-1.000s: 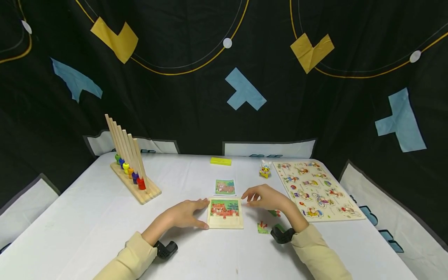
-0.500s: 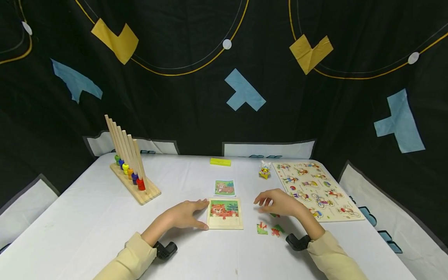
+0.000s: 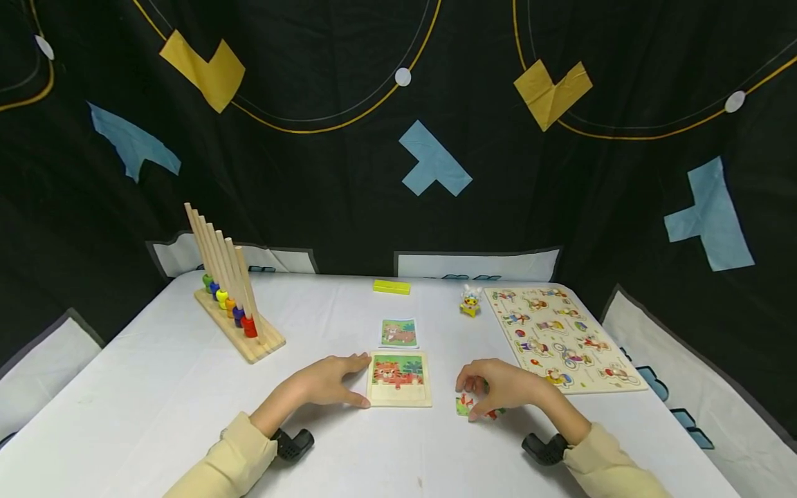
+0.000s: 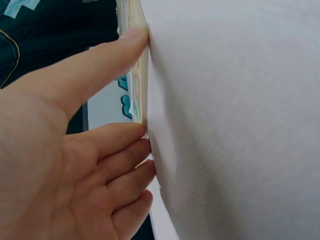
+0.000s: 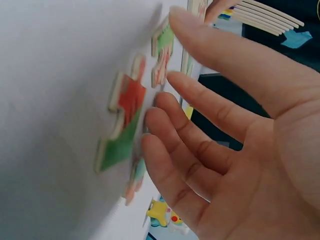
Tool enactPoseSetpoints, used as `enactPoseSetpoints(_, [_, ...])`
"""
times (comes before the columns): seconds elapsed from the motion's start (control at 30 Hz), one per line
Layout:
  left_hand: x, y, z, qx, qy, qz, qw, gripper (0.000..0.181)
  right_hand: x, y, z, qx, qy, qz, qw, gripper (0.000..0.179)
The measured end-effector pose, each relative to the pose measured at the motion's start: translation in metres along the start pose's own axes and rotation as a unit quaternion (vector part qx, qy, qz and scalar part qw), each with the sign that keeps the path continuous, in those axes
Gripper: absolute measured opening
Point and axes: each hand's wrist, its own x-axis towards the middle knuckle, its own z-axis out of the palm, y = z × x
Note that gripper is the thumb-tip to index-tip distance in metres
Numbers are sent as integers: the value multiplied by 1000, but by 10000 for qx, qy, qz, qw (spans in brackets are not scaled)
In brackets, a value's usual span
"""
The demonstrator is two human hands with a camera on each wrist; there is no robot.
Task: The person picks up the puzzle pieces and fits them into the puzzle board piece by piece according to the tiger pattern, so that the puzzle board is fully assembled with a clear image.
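Observation:
My left hand rests beside the wooden puzzle board, its thumb and index finger touching the left edge. In the left wrist view, the fingers are extended along the thin side of the board. The board carries an orange tiger picture, with bare wood along its lower strip. To the right, my right hand hovers low over loose jigsaw pieces. One green-and-red piece lies between its spread thumb and index finger; whether they touch it is unclear. Another red-and-green piece lies under the palm.
A picture card lies just behind the board. Farther back are a yellow block and a small toy figure. A wooden peg stand with coloured beads is at the left. A large peg puzzle lies at the right.
My right hand has moved away from the board's right edge, rightward and toward me, and lowered over the loose pieces. My left hand keeps its place.

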Motion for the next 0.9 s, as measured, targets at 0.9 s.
enactPoseSetpoints(0.9, [-1, -2, 0, 36, 1, 25, 10000, 85, -1, -4, 11, 869, -238, 70, 9959, 26])
